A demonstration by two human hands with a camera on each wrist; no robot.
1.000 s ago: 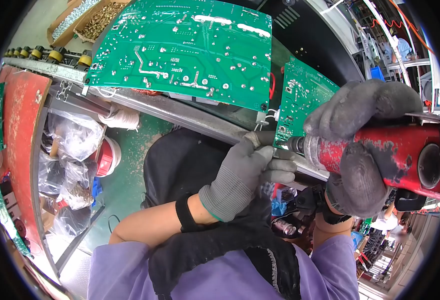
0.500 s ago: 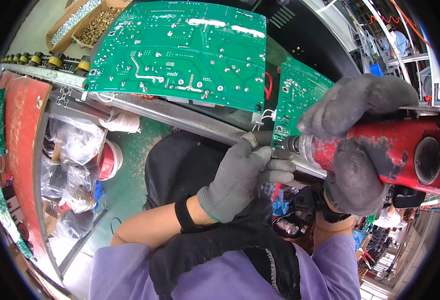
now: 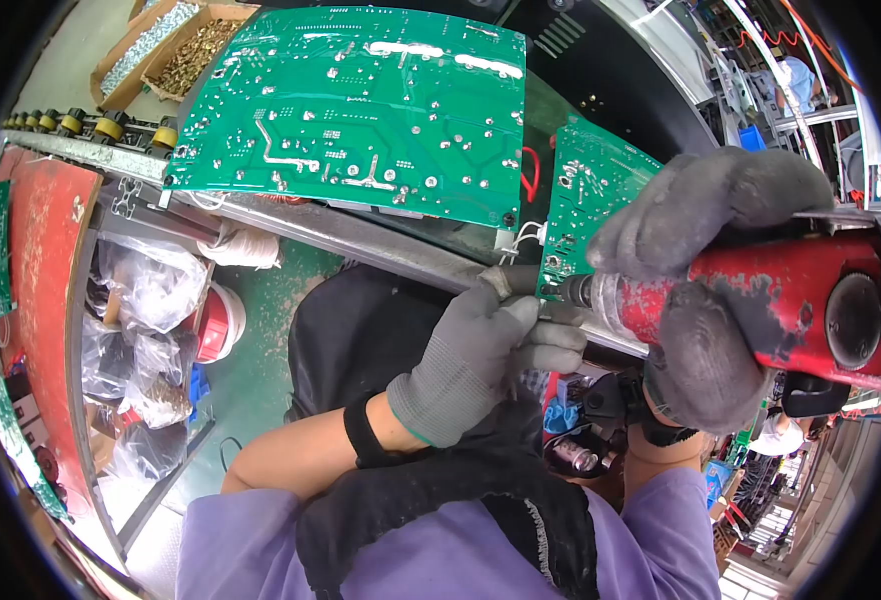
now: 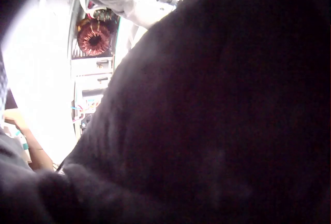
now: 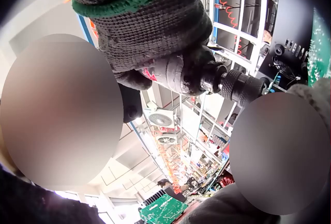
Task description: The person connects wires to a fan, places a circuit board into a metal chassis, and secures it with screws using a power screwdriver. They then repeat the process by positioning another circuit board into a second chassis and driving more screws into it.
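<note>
In the head view the right hand, in a grey glove, grips a red power tool. Its dark chuck meets the lower left corner of a narrow green circuit board. The gloved left hand is beside that corner, fingers partly bent near the chuck; whether they pinch anything is hidden. A larger green board lies to the left, solder side up. The right wrist view shows the glove behind the tool's knurled chuck. Dark cloth fills most of the left wrist view, with a copper coil beyond.
Cardboard trays of screws stand at the upper left, above yellow and black rollers. A metal rail runs along the front of the boards. Plastic bags and a red bucket are below on the left.
Both boards, the tool and the right hand appear slightly further left in the head view. The chuck stays at the narrow board's corner, and the left hand keeps nearly the same pose.
</note>
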